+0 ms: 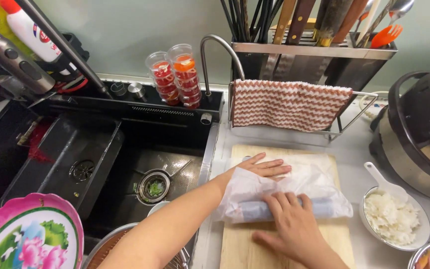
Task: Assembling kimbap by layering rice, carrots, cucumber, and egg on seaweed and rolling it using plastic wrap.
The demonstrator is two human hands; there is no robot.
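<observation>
On a wooden cutting board (245,249) lies a white sheet of thin wrap (314,177) being rolled around a bluish-grey roll (255,211). My left hand (262,168) lies flat, fingers spread, on the far part of the sheet. Nearer to me, my right hand (289,221) presses on the rolled front edge, fingers curled over the roll. Both hands touch the wrap; what is inside the roll is hidden.
A bowl of white rice (391,216) with a white spoon stands right of the board, a rice cooker (419,129) behind it. A black sink (125,164) is left, a striped cloth (289,102) on a rack behind, a flowered pink plate (26,236) at bottom left.
</observation>
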